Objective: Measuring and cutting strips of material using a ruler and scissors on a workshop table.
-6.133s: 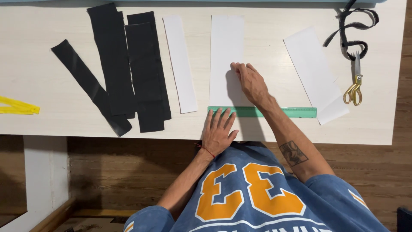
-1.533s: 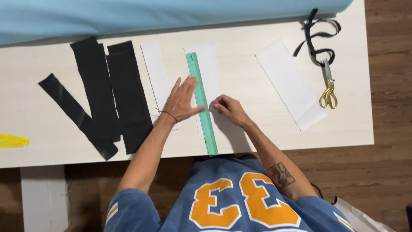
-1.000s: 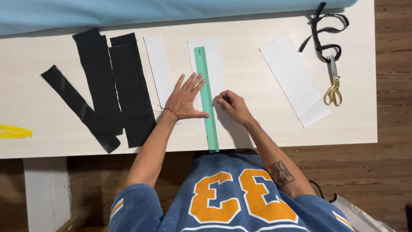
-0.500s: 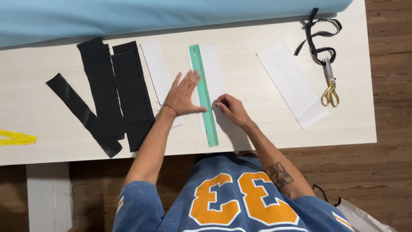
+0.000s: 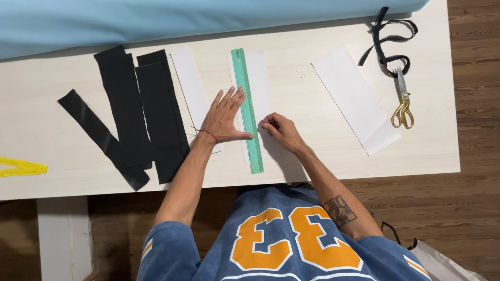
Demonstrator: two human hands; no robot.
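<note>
A long green ruler [image 5: 245,78] lies lengthwise on a white strip [image 5: 262,78] in the middle of the pale table [image 5: 312,156]. My left hand [image 5: 225,117] rests flat with fingers spread, its fingertips and thumb pressing on the ruler's left edge. My right hand [image 5: 278,130] sits on the white strip just right of the ruler, fingers pinched together against its edge. Whether a small marker is between the fingers is not visible.
A narrower white strip [image 5: 187,78] and several black fabric strips [image 5: 156,104] lie to the left. A wider white strip [image 5: 354,96], gold-handled scissors [image 5: 402,101] and a black trim [image 5: 388,39] lie to the right. Blue fabric [image 5: 156,21] spans the far edge; a yellow piece [image 5: 21,167] is far left.
Six seconds ago the ruler lay crosswise near the front edge; now it lies lengthwise on the white strip under my left hand. Over the last second both hands have barely moved.
</note>
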